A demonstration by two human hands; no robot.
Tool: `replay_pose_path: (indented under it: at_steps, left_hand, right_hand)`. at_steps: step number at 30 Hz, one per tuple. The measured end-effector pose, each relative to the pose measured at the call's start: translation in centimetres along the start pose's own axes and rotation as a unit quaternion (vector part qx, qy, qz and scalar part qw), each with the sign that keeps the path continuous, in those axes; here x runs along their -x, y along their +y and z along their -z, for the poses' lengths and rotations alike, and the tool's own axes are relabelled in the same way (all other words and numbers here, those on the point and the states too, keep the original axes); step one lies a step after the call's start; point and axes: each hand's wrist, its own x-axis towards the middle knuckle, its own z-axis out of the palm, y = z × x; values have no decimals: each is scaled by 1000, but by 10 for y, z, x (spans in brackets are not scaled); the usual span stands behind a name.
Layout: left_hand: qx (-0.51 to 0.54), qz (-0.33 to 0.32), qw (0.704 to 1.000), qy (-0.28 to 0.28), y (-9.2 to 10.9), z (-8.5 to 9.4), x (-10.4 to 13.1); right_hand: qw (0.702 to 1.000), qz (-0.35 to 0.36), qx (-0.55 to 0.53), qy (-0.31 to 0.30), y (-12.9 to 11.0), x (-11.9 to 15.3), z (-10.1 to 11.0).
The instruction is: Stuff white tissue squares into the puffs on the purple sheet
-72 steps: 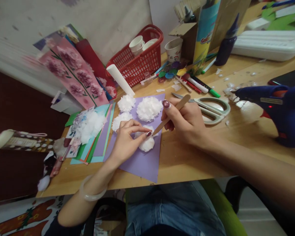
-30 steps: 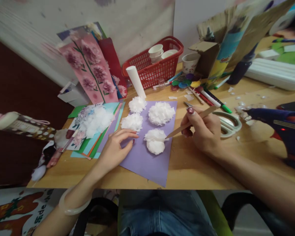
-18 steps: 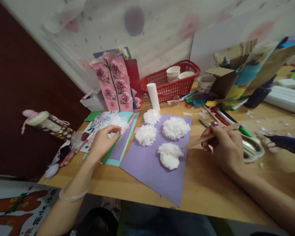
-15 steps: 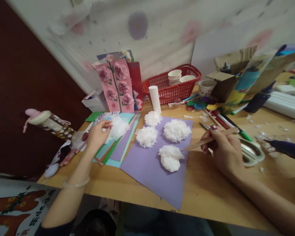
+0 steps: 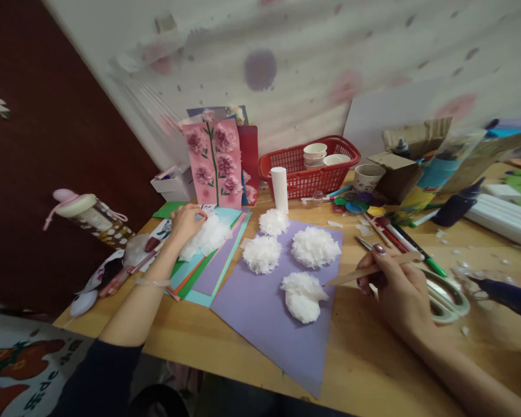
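Note:
My left hand (image 5: 187,225) is at the far edge of a loose pile of white tissue paper squares (image 5: 208,236), its fingertips pinched together; whatever thin piece they hold is hard to see. In my right hand (image 5: 397,284) is a slim wooden stick (image 5: 351,276), its narrow end touching or very near the right edge of a partly covered white tissue flower (image 5: 304,298). That flower sits on a purple paper sheet (image 5: 264,336). Fluffy white tissue flowers (image 5: 315,247) rest farther up on the same sheet.
Scissors (image 5: 447,295) lie under my right hand, with a dark blue glue gun (image 5: 507,295) beyond. A white paper roll (image 5: 280,190) stands before a red basket (image 5: 290,174) holding paper cups. Coloured papers (image 5: 212,278) lie beneath the tissue pile. A pink flower picture (image 5: 215,162) stands behind.
The view has tilted up, so the scene sits lower. My left hand has shifted toward the back of the tissue pile. My right hand keeps the stick at the same flower.

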Motion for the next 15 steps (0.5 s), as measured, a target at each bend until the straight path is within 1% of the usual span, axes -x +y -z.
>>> replay_pose_path:
  at_steps: [3,5,7,9,10,11,12,14,15]
  left_hand:
    - [67,17,997,17,3,2,4]
    - [128,26,991,12,11,2,15]
    - [192,27,981,-14,26,1,33]
    - [250,18,967,-54,47,-1,55]
    - [286,13,954,-85,59,-3,67]
    - [359,23,923,-138,71,-5,78]
    - [410,31,892,-188,82,-7,87]
    - [463,38,846,-261,101,-13,102]
    - [470,40,834,-287,108,-16,107]
  right_hand:
    - [1000,7,6,14,0,2,1]
    - [1000,15,6,15,1,3,0]
    - [1000,28,6,-9,0,0,-4]
    - [998,39,-3,-49,-2,-7,-13]
    - [997,41,-11,-69,-4,-11,-18]
    - [995,38,-23,-86,-5,-15,-24]
    - [994,33,-36,-98,-6,-19,-29]
    - [992,19,-60,-108,-7,-23,-38]
    - [991,11,-70,-110,-6,-23,-40]
